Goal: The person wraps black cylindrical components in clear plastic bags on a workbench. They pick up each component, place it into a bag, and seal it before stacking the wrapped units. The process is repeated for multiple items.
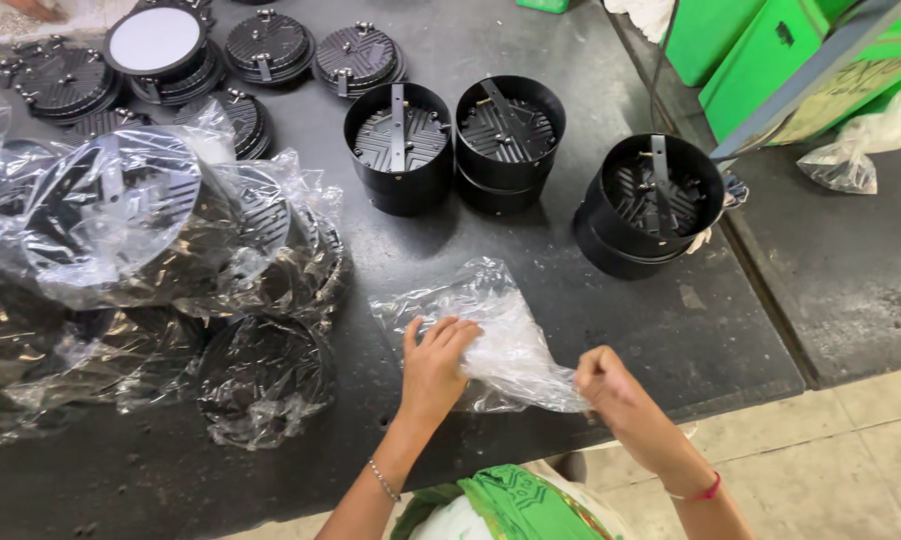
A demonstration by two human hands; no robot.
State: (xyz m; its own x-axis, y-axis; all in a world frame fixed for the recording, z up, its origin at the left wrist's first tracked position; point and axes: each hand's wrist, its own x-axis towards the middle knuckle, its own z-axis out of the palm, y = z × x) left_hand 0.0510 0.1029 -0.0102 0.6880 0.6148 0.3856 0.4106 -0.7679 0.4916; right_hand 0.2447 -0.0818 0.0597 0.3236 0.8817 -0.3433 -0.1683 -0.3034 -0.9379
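Clear plastic bag (490,335) at lower centre of the dark table (610,60): I judge bag-opening underway, my left hand (435,365) flat on it, right hand (600,385) pinching its edge; next, fingers must part the mouth near the black cylindrical housings (650,205).

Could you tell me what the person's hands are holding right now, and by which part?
An empty clear plastic bag: the right hand pinches its near edge, the left hand lies flat on it.

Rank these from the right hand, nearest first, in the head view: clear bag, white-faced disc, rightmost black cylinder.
From the right hand:
1. Clear bag, pinched at its edge, just left.
2. Rightmost black cylinder, up the table, slightly right.
3. White-faced disc, far top-left corner.
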